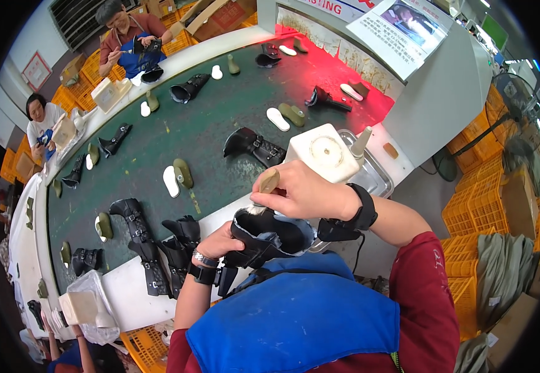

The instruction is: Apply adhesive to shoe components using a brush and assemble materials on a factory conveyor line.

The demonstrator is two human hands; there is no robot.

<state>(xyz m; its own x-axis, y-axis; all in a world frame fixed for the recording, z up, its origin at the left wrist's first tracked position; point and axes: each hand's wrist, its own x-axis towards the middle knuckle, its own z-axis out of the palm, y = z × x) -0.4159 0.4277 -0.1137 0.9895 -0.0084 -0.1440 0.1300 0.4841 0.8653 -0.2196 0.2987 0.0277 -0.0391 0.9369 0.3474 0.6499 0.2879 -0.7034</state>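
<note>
My left hand (221, 241) grips a black boot upper (258, 244) by its near left side, its open underside turned up in front of my chest. The boot's lining edge looks pale and bluish around the opening. Between the fingers of my right hand (304, 189) is a brush (270, 180) with a wooden handle. Its whitish bristles touch, or nearly touch, the far left rim of the boot. Just beyond my right hand, a white plastic container (307, 149) stands on a metal tray (382, 177).
A curved green conveyor (214, 161) carries black boots, olive pieces and white insoles. More black boots (152, 267) lie along the white near ledge (220, 217). Several people work around the rim. Orange crates (478, 199) and a fan (515, 109) stand at right.
</note>
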